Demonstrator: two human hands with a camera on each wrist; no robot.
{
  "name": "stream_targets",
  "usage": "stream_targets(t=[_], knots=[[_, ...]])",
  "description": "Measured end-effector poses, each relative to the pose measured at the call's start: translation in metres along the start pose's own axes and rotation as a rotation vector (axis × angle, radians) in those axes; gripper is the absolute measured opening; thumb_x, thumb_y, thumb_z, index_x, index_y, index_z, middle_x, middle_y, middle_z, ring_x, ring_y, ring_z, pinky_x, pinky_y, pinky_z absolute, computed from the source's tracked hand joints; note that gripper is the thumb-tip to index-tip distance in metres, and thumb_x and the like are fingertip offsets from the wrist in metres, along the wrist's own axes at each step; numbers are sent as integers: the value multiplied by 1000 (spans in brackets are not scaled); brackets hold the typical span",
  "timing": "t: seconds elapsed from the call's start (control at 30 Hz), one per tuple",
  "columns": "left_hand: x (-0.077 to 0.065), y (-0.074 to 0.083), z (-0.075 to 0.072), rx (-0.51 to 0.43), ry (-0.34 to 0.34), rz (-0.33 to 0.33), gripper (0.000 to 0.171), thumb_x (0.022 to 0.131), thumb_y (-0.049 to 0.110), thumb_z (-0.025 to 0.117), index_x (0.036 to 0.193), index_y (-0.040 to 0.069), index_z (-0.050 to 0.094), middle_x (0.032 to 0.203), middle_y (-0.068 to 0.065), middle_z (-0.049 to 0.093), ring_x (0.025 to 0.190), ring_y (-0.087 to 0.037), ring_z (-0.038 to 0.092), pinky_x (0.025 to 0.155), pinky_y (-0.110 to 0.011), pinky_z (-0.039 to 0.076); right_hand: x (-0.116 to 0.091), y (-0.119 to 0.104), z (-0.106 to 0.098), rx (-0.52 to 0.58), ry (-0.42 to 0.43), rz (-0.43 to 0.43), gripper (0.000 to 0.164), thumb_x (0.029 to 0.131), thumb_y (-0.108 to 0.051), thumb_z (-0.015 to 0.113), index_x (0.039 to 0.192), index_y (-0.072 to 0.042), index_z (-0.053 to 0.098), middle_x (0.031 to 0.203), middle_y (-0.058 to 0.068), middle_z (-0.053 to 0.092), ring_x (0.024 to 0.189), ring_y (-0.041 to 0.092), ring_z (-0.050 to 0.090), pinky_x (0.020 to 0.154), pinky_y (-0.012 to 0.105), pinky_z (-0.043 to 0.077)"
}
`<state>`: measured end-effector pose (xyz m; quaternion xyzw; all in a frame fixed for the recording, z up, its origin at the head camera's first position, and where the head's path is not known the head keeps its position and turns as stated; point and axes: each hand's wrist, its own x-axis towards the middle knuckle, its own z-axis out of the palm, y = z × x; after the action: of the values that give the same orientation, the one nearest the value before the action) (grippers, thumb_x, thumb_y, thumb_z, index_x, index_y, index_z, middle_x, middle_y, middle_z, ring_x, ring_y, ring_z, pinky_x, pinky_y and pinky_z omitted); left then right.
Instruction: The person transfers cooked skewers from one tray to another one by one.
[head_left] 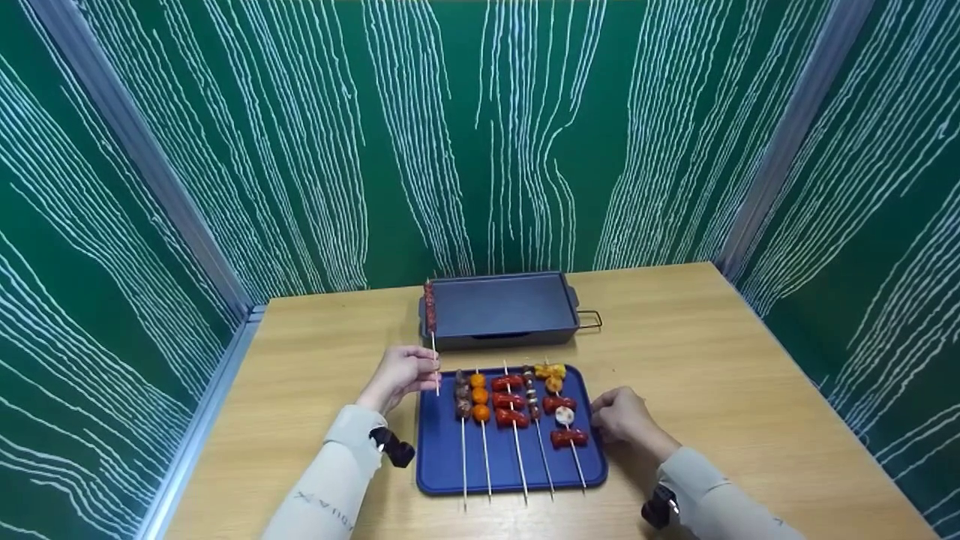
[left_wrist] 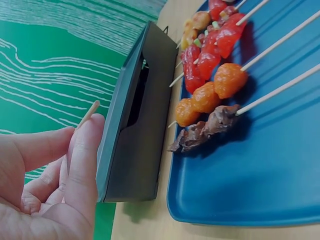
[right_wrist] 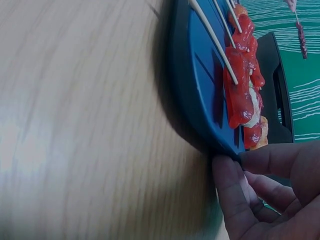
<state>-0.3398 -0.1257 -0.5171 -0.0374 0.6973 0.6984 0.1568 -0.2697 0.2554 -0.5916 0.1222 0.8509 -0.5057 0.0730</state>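
Observation:
My left hand (head_left: 401, 375) pinches the bare lower stick of a skewer of dark red meat pieces (head_left: 430, 307) between thumb and fingers. Its meat end overlaps the left edge of the black grill pan (head_left: 499, 304) in the head view. In the left wrist view, the stick's end (left_wrist: 90, 113) pokes out past the fingertips. At the other side, my right hand (head_left: 624, 416) pinches the right rim of the blue tray (head_left: 442, 472). On that tray lie a brown meat skewer (head_left: 463, 401), an orange ball skewer (head_left: 480, 394) and several with glossy red pieces (head_left: 510, 401).
The grill pan stands behind the tray near the table's back edge, with a wire handle (head_left: 590, 319) jutting out to the right. Bare stick ends point toward the front, some past the tray's rim. Green patterned walls (head_left: 600, 135) enclose the wooden table (head_left: 712, 352).

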Motion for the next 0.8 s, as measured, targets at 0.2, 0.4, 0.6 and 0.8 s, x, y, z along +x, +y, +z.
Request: stream_targets(t=[0.2, 0.4, 0.6, 0.8], knots=[[-8, -7, -5, 16, -10, -10, 16, 98, -9, 65, 115, -10, 66, 83, -8, 68, 67, -13, 71, 64, -24, 67, -1, 0, -1, 7, -10, -4, 14, 83, 13, 65, 91, 9, 76, 71, 7, 69, 57, 17, 65, 49, 29, 62], [-17, -15, -10, 41, -18, -16, 24, 96, -7, 69, 119, -12, 64, 90, -13, 71, 69, -14, 73, 66, -26, 68, -1, 0, 0, 9, -17, -6, 13, 83, 12, 65, 91, 9, 75, 70, 7, 68, 57, 17, 65, 49, 29, 63], [-26, -23, -12, 55, -45, -34, 19, 97, -8, 67, 115, -10, 67, 87, -10, 69, 69, -13, 72, 65, -25, 68, -2, -1, 0, 5, -20, -14, 14, 83, 13, 65, 92, 10, 75, 72, 7, 70, 60, 18, 68, 52, 32, 65], [-33, -32, -14, 60, -75, -55, 23, 95, -8, 68, 117, -12, 65, 85, -11, 71, 68, -14, 73, 62, -25, 67, -2, -1, -1, -12, -18, -26, 14, 81, 13, 64, 90, 9, 74, 70, 6, 69, 58, 18, 67, 50, 32, 64]])
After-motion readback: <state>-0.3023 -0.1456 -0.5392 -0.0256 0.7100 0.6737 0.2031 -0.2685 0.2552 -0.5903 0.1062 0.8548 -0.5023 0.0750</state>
